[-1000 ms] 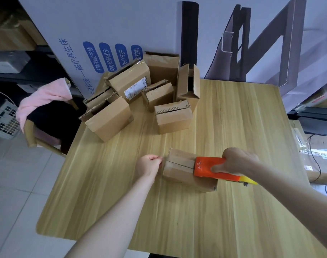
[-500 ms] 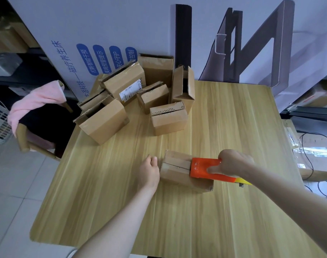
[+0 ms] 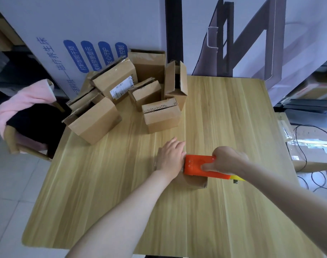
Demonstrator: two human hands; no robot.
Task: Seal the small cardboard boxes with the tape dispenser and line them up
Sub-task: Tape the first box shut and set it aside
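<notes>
- A small brown cardboard box [image 3: 197, 182] is seen near the middle of a pale wooden table [image 3: 112, 202], mostly hidden under both hands.
- The left hand [image 3: 171, 158] is laid flat on the box's top, with fingers straight and pointed toward 12 o'clock.
- An orange plastic tape dispenser [image 3: 195, 164] is set on the box at the left hand's 3 o'clock side and is gripped by the right hand [image 3: 228, 161], whose fingers are curled round it.
- A heap of brown cardboard boxes [image 3: 140, 94] is piled at the table's 11 o'clock corner.
- A pink cloth [image 3: 23, 101] is draped over a chair at 9 o'clock.
</notes>
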